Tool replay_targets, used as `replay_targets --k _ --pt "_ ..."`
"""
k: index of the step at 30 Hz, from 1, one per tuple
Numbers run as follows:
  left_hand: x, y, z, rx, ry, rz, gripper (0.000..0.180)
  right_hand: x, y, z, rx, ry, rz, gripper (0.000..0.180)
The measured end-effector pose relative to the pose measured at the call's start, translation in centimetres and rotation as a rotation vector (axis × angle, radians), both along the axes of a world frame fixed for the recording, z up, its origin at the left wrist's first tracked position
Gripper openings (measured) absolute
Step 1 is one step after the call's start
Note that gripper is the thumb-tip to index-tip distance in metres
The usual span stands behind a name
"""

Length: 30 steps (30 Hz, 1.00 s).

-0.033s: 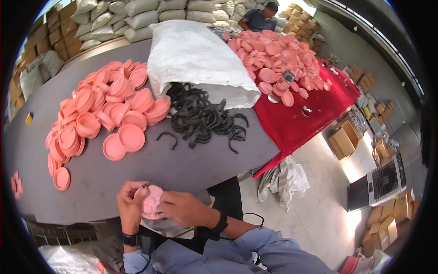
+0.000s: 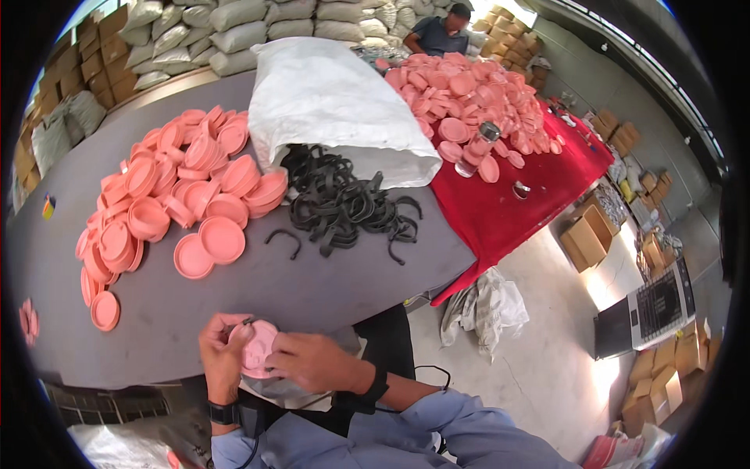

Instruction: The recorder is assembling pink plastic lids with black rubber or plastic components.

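A round pink plastic lid (image 2: 261, 342) is held between my two hands in front of the table's near edge, its moulded side facing up. My left hand (image 2: 220, 345) grips its left rim, with the thumb over the edge. A small dark piece (image 2: 248, 320) shows by that thumb; most of it is hidden. On the opposite side, my right hand (image 2: 314, 361) has its fingers closed at the lid's lower right rim, where another dark bit shows. Beyond my hands, a pile of pink lids (image 2: 148, 215) and a heap of black curved plastic straps (image 2: 336, 199) lie on the grey table (image 2: 312, 289).
A large white woven sack (image 2: 328, 102) lies behind the straps, its mouth toward me. To the right, a red cloth (image 2: 531, 187) carries another big heap of pink lids (image 2: 469, 94). A person (image 2: 441, 35) sits beyond it. Cardboard boxes (image 2: 586, 238) stand on the floor.
The view has shifted very slightly. Both hands stay on the pink lid, with the right fingers barely moved along its rim.
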State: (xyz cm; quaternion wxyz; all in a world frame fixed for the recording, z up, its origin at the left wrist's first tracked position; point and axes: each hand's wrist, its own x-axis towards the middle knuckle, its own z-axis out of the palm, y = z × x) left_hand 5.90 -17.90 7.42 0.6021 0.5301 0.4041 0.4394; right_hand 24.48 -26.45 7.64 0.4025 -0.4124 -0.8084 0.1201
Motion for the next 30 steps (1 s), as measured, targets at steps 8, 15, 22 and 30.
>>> replay_targets --k 8,15,22,30 --pt "1.4 0.5 -0.4 0.028 0.071 -0.073 0.014 -0.1 -0.9 0.2 0.078 -0.05 -0.086 0.016" --pt "0.8 0.2 0.1 0.063 0.111 -0.022 0.014 0.1 -0.2 -0.9 0.053 -0.026 -0.01 0.021" --pt "1.5 0.4 -0.1 0.063 0.017 0.02 0.011 0.2 -0.1 -0.3 0.026 0.03 -0.038 0.021" --pt "0.4 -0.2 -1.8 0.125 0.105 0.055 0.01 0.1 0.1 -1.3 0.031 -0.125 0.015 0.022"
